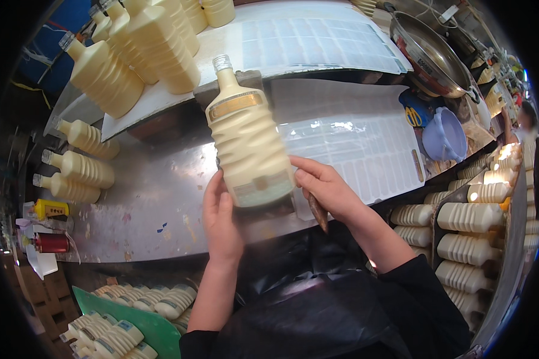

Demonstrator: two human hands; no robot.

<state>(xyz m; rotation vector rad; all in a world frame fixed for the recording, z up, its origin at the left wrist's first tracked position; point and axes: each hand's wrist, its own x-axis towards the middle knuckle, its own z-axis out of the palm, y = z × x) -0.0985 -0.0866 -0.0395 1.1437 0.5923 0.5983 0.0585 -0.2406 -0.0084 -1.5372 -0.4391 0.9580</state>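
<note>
A cream bottle with wavy sides and a clear threaded neck leans over the bench, neck pointing away from me. It bears a gold band near the shoulder and a greenish band at the base. My left hand grips its lower left side, thumb in front. At the lower right side, the fingertips of my right hand touch the bottle. The same hand also holds a brown pointed tool, tip down toward me. Behind the bottle's neck, a dark block is partly hidden.
Label sheets lie on the bench, with another sheet on the raised shelf. Cream bottles stand back left. A purple basin and large pan sit right. Racked bottles flank the right; a green-sided bin is lower left.
</note>
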